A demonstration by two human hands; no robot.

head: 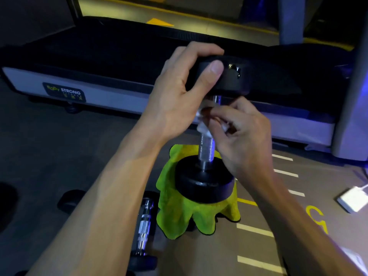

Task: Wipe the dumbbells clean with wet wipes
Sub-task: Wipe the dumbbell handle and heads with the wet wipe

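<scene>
A black-ended dumbbell with a knurled silver metal handle [206, 150] stands upright on its lower disc, which rests on a crumpled lime-green microfibre cloth [179, 214] on the floor. Around the upper part of that handle, a white wet wipe [202, 126] is pinched between the curled fingertips and thumb of the right hand [239, 134], whose forearm reaches in from the lower right. The left hand [179, 92] grips the dumbbell's top disc, fingers wrapped over its far edge and thumb pressed flat on the near rim, wrist bent upward. Left of the green cloth lies a second dumbbell with a chrome handle [144, 226]. Behind the upright dumbbell runs a grey-sided treadmill deck [79, 84]. To its right lies a white flat box [354, 199].
</scene>
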